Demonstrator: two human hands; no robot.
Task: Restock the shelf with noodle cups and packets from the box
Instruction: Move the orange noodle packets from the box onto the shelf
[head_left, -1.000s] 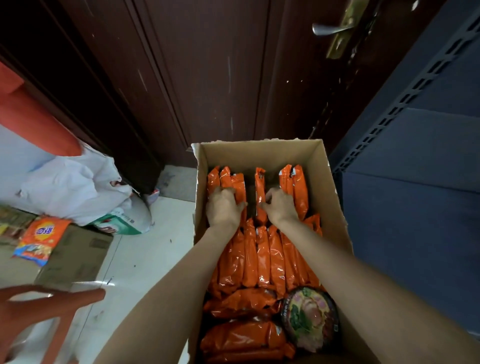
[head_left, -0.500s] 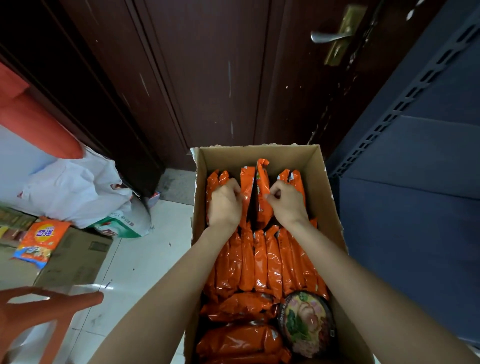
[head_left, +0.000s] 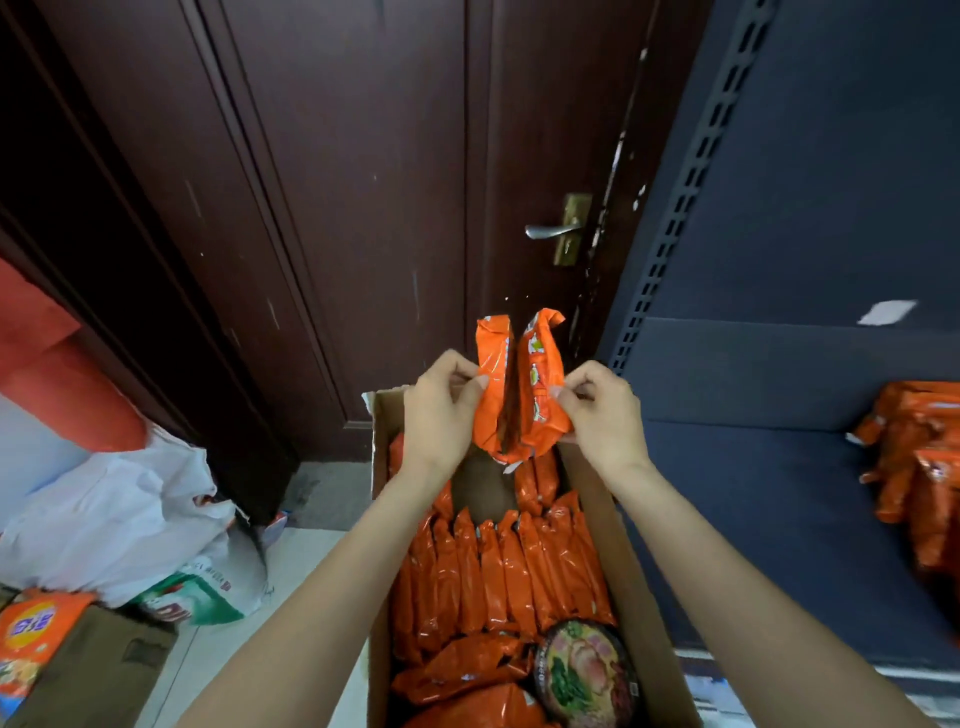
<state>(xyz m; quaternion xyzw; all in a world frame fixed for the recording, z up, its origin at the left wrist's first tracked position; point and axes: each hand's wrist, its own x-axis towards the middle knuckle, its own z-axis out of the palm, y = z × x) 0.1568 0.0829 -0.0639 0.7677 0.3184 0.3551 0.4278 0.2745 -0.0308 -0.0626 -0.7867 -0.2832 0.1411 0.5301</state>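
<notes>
Gripping two orange packets (head_left: 519, 384) above box (head_left: 631, 561), both hands (head_left: 441, 410), one noodle cup (head_left: 584, 670)

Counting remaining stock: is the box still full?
Not full: the box shows a bare gap at its far end, below the packets both hands hold.

Dim, soft light; wide-angle bending at edges, slight blur.
</notes>
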